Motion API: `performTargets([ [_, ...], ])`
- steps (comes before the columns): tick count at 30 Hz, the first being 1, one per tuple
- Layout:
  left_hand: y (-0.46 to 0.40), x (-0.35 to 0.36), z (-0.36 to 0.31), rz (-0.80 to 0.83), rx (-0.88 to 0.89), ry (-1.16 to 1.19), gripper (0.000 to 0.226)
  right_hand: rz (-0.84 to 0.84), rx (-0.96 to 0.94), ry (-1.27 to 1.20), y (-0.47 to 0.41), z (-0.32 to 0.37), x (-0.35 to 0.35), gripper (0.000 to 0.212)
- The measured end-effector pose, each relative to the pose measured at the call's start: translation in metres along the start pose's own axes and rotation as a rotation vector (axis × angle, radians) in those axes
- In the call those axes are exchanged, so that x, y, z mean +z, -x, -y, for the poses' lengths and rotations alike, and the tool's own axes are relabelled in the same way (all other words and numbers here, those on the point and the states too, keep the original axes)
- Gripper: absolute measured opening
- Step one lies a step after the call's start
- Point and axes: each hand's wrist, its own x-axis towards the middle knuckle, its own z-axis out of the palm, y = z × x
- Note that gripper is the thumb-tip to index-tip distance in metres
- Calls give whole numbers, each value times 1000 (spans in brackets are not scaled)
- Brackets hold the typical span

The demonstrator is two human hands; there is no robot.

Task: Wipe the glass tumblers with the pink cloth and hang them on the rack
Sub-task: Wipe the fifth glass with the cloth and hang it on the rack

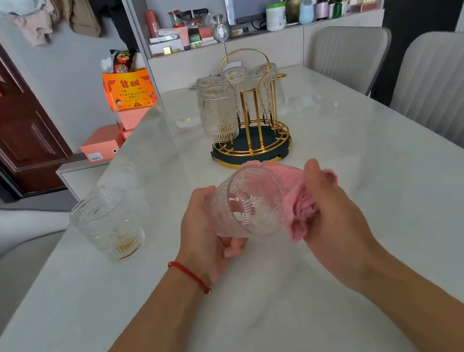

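Pale marble-look dining table (389, 241). Left hand (203, 232) gripped the embossed glass tumbler (247, 204) sideways; right hand (331, 205) pinched the pink cloth (298, 195) against its far wall. Best turned slowly within the cloth, grip firm.

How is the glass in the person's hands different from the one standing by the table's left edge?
The held tumbler lies tipped on its side, mouth toward the camera; the standing tumbler sits upright on the table. The held one is gripped by the left hand with the pink cloth against it, held by the right hand; the standing one is untouched. Both are clear, embossed glass.
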Motion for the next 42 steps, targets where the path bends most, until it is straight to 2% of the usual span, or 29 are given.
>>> performTargets([
  [3,2,2,0,10,0,-7,41,13,-38,48,-3,-7,-6,104],
  [4,3,2,0,14,-4,-11,40,37,-66,40,-4,-8,-10,92],
  [5,2,1,-1,17,-7,-14,39,89,-81,-3,-5,-8,-13,80],
  [7,1,-1,0,8,-10,-6,38,206,-44,-178,-5,-4,-17,77],
  [9,0,-2,-1,-10,-5,6,37,242,11,-257,-5,-3,-18,68],
  [10,0,-2,-2,-26,3,2,34,249,5,-211,-6,-3,-17,58],
  [13,0,2,-1,-102,33,-28,29,226,-122,180,-7,-11,-18,37],
  [18,6,12,-4,-244,92,-116,29,95,-120,515,-11,-17,-25,29],
  [20,12,15,-5,-261,129,-191,22,62,-85,639,-15,-23,-28,23],
  [22,11,16,-7,-234,162,-270,16,38,-99,727,-17,-26,-31,34],
  [24,11,15,-7,-208,198,-375,19,10,-163,768,-17,-26,-34,26],
  [29,16,18,0,-103,109,-349,23,14,-329,910,-19,-12,-41,34],
  [32,16,22,4,-88,58,-367,21,38,-347,918,-19,-5,-45,35],
  [37,11,18,8,-150,84,-370,25,255,-27,657,-12,1,-49,21],
  [40,12,17,8,-168,108,-388,27,285,-49,723,-14,2,-54,16],
  [42,12,17,6,-137,113,-441,27,229,-85,787,-16,-1,-53,10],
])
